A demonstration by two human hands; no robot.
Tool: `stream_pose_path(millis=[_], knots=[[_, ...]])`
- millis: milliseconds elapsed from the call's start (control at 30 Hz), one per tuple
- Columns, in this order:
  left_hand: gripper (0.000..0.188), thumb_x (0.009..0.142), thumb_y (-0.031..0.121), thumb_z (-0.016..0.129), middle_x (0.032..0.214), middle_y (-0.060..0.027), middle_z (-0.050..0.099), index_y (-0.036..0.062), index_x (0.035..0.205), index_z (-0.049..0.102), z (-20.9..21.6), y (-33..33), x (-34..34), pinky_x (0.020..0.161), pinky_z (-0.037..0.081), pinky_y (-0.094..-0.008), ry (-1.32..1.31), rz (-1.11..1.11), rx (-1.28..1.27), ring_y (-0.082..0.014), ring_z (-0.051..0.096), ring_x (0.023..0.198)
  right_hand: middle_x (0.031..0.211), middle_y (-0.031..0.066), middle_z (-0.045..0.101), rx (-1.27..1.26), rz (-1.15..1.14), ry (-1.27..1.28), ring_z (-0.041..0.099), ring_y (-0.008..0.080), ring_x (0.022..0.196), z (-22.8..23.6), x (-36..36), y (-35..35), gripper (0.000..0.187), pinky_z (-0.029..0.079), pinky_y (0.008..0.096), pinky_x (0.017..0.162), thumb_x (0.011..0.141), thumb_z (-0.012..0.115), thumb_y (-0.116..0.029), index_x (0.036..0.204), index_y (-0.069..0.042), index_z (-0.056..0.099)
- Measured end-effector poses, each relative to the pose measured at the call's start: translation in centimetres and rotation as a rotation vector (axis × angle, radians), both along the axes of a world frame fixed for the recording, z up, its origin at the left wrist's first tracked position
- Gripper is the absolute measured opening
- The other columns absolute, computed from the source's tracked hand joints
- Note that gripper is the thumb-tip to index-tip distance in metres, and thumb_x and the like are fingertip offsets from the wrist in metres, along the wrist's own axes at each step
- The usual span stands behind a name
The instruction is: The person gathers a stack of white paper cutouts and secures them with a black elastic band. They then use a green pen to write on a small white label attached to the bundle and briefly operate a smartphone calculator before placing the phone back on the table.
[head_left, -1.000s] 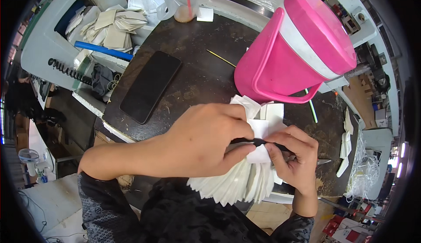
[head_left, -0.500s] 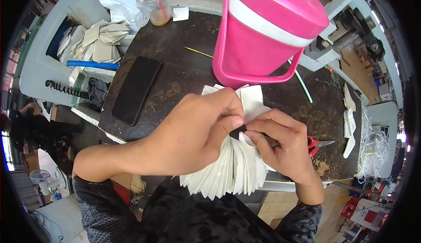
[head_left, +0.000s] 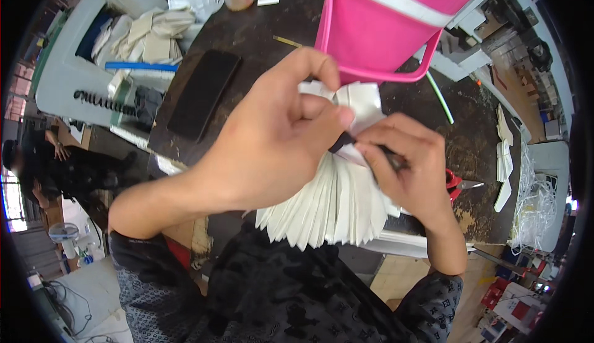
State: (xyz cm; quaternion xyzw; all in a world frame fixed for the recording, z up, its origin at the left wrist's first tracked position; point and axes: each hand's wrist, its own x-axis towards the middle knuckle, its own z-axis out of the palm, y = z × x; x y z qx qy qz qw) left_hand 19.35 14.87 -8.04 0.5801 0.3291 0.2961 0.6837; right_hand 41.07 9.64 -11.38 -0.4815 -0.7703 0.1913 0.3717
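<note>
A thick bundle of white folded pieces, cloth or paper (head_left: 322, 204), fans out toward me and is gathered at its middle by a black strip (head_left: 342, 142). My left hand (head_left: 278, 132) lies over the bundle's left side, its thumb pressed to bent fingers and its index finger arched away. What those fingers grip is hidden behind the hand. On the other side, my right hand (head_left: 411, 163) pinches the strip's right end between thumb and fingers, close to the left thumb. The far ends of the white pieces (head_left: 365, 98) stick out beyond both hands.
A pink bucket-shaped container (head_left: 377, 33) stands just beyond the bundle on the dark worktable (head_left: 260, 27). A black phone (head_left: 204, 95) lies left; red-handled scissors (head_left: 458, 185) lie right. More white pieces (head_left: 154, 36) fill a side tray. Another person (head_left: 55, 163) is at far left.
My left index finger has lifted away from the thumb. Both hands and the bundle appear higher in the picture, as the whole view has shifted. The right hand keeps its pinch.
</note>
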Motion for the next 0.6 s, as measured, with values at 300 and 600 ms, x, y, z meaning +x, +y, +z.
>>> stream_pose_path(millis=[300, 600], knots=[[0.029, 0.09, 0.015, 0.079, 0.063, 0.0021, 0.053, 0.0039, 0.112, 0.065, 1.7, 1.0, -0.6, 0.052, 0.034, -0.0264, 0.247, 0.007, 0.989, -0.0066, 0.046, 0.057, 0.085, 0.0113, 0.069, 0.076, 0.027, 0.034, 0.063, 0.0195, 0.063, -1.2, 0.5, -0.1, 0.013, 0.047, 0.0291, 0.053, 0.082, 0.076, 0.005, 0.095, 0.003, 0.074], [0.015, 0.084, 0.012, 0.083, 0.058, -0.0043, 0.055, -0.0005, 0.086, 0.075, 0.6, 1.7, -0.7, 0.053, 0.04, -0.0301, 0.473, -0.298, 0.712, -0.0149, 0.048, 0.052, 0.087, 0.011, 0.069, 0.036, 0.035, -0.018, 0.067, 0.023, 0.07, -0.3, 0.5, -0.7, 0.012, 0.053, 0.0322, 0.063, 0.084, 0.078, 0.001, 0.096, 0.0, 0.075]])
